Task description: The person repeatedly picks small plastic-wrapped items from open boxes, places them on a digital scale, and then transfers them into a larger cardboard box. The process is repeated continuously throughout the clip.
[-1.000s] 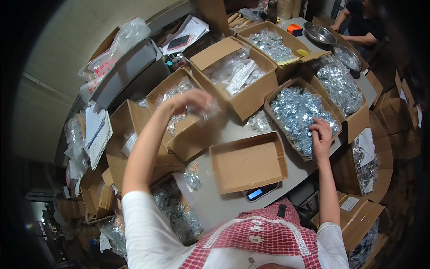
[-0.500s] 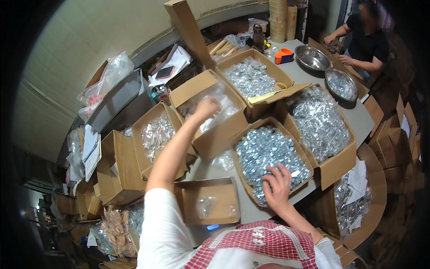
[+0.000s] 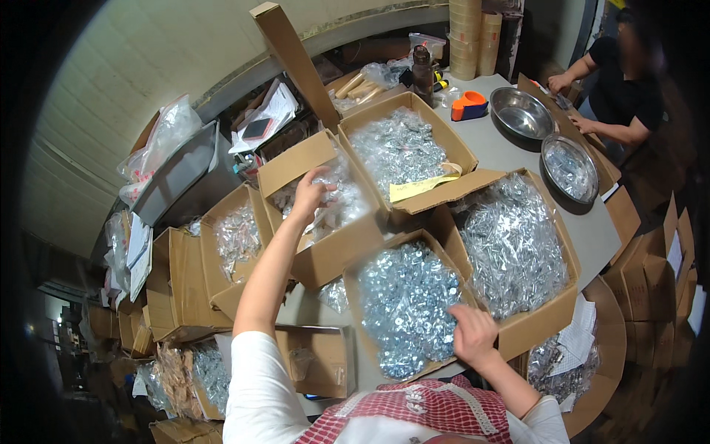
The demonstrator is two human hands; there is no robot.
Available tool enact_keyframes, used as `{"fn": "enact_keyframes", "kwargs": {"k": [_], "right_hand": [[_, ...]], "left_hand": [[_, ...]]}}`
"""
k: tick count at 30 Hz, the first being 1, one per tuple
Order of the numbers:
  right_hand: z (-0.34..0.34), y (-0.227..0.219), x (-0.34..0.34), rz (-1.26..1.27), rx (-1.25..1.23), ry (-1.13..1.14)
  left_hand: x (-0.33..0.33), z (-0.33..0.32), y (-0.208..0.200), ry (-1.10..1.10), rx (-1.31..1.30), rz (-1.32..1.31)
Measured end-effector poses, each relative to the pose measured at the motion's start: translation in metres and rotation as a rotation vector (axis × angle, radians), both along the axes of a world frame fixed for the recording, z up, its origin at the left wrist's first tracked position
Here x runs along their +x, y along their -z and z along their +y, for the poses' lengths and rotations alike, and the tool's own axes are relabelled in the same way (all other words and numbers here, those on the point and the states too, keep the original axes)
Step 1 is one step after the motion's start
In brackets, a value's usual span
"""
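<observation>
My left hand (image 3: 313, 195) reaches over a cardboard box (image 3: 339, 248) of clear plastic packets (image 3: 345, 200), fingers apart and slightly bent. Nothing shows between them. My right hand (image 3: 475, 334) is at the right edge of a shallow box filled with small round bluish-silver metal pieces (image 3: 405, 296), like washers or flanged nuts. Its fingers are bunched at the pieces; whatever is between them is hidden. To the right of that box stands a large box of bagged silvery screws or pins (image 3: 510, 248).
Farther back are a box of bagged metal parts (image 3: 399, 148), an orange tape dispenser (image 3: 470, 106) and metal bowls (image 3: 522, 112). A small carton (image 3: 314, 355) lies near me. At far right, a person in black (image 3: 625, 92) works at the table.
My view has shifted, and the boxes sit differently in it. My right hand has drawn from over the metal pieces to their right edge, its fingers curling in. My left hand stays over the packets.
</observation>
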State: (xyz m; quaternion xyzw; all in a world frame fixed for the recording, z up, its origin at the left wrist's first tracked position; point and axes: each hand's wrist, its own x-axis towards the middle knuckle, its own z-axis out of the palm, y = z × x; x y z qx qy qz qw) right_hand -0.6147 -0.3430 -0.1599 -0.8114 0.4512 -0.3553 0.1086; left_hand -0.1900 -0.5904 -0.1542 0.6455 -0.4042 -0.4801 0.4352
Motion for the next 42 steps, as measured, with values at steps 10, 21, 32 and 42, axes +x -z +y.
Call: {"fn": "enact_keyframes", "kwargs": {"k": [10, 21, 32, 42], "right_hand": [[-0.013, 0.001, -0.004, -0.055, 0.079, -0.111], [-0.006, 0.009, -0.006, -0.154, 0.069, -0.088], [-0.091, -0.068, -0.059, -0.257, 0.06, 0.069], [-0.181, -0.035, -0.024, 0.152, -0.129, 0.203]], "left_hand": [[-0.156, -0.099, 0.01, 0.642, -0.217, -1.437], [-0.162, -0.105, 0.001, 0.318, -0.154, -0.609], [-0.131, 0.076, -0.112, 0.448, 0.035, 1.257], [-0.127, 0.223, -0.076, 0.277, 0.319, 0.846]]}}
